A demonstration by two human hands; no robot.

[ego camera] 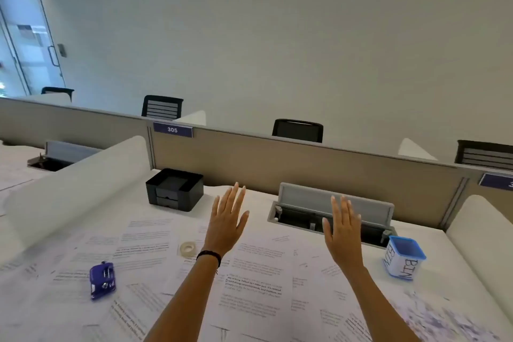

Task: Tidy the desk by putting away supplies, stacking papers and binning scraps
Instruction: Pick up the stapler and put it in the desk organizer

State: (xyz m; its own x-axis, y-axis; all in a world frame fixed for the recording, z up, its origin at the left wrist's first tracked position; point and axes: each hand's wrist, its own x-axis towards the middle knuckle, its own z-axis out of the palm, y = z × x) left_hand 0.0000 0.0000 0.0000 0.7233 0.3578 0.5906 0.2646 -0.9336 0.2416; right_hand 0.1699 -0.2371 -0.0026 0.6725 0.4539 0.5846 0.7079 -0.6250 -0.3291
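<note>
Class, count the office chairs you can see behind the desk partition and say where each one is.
4 chairs: one far left by the glass door, one above the 305 sign, one in the middle, one at the right edge. More may be hidden behind the partition.

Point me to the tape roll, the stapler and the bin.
tape roll (188,249): head view, on its front rim.
stapler (102,281): head view, middle of its purple body.
bin (399,265): head view, on its white labelled wall.
</note>
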